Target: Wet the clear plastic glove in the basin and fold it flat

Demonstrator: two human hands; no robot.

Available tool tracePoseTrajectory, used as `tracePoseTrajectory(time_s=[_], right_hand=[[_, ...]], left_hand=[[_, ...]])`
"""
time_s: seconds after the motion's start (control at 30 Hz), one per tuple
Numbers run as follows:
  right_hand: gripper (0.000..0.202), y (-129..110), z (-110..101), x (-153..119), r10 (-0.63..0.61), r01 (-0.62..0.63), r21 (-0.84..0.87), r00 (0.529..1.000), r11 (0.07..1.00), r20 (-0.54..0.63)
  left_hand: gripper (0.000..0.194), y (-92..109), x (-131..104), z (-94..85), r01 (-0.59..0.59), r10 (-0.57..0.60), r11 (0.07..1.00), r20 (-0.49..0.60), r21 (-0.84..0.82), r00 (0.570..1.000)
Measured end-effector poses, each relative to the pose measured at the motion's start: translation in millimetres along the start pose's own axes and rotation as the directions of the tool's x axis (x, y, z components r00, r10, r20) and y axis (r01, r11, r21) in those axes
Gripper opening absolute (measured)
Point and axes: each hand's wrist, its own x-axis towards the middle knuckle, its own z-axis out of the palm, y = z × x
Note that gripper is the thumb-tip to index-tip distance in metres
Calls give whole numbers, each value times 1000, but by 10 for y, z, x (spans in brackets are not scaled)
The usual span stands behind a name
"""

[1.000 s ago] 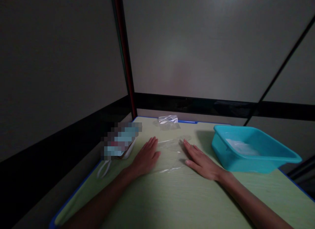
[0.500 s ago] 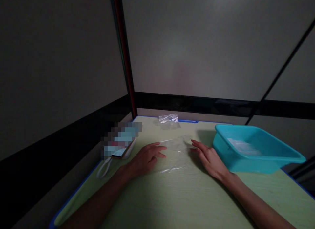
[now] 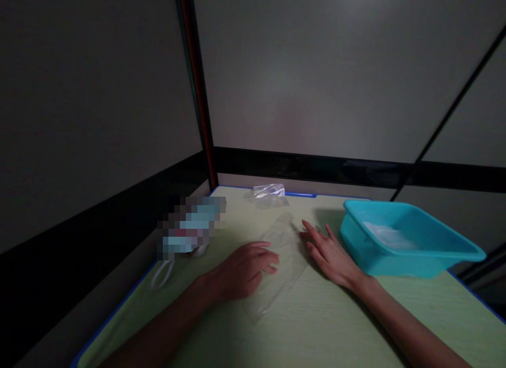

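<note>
A clear plastic bag (image 3: 281, 260) lies flat on the pale green table (image 3: 300, 326), turned at a slant. My left hand (image 3: 245, 268) rests on the bag's left edge with its fingers curled on the film. At the bag's upper right edge lies my right hand (image 3: 329, 253), fingers spread and touching the plastic. Neither hand lifts the bag off the table.
A turquoise plastic basin (image 3: 403, 242) with something white inside stands at the right. A crumpled clear bag (image 3: 269, 193) lies at the table's far edge. A blurred object with white cords (image 3: 190, 226) sits at the left edge. Grey walls enclose the table.
The bag has been turned from lying crosswise to a slanted, lengthwise position. My left hand drew back toward me and curled; my right hand shifted slightly along the bag's far right edge.
</note>
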Motion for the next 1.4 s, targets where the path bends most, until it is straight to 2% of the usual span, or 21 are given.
tracePoseTrajectory(time_s=[0.27,0.57,0.67,0.73,0.8,0.9,0.97,1.07,1.27,1.4], right_hand=[[52,-106,9,9,-45,50,-98,997,994,58],[54,-172,54,20,-148,150,-15,985,989,92],[51,-176,56,22,-186,187,3,978,982,94],[50,-164,46,20,-171,171,11,984,985,38],[49,-136,24,15,-88,89,33,995,995,-54],[48,-73,-16,6,100,-90,76,984,993,-149],[47,-30,-33,4,171,-160,83,973,984,-156],[46,27,-25,8,159,-149,81,978,986,-135],[51,130,72,8,54,-49,90,997,995,-53],[49,135,80,16,30,-23,72,995,997,-98]], left_hand=[[40,221,67,-11,-158,161,987,90,-39,983],[47,395,100,72,-245,251,967,107,-67,962],[50,389,109,103,-252,259,964,84,-80,962],[51,287,105,113,-211,212,976,8,-57,977],[50,113,89,104,-120,117,993,-115,-23,987],[50,-182,44,60,101,-92,995,-301,14,949],[52,-329,14,32,184,-168,983,-314,21,935],[55,-437,-5,23,265,-245,964,-281,37,928],[56,-449,-12,53,321,-296,945,-254,63,921],[53,-424,18,27,400,-377,916,-261,41,889]])
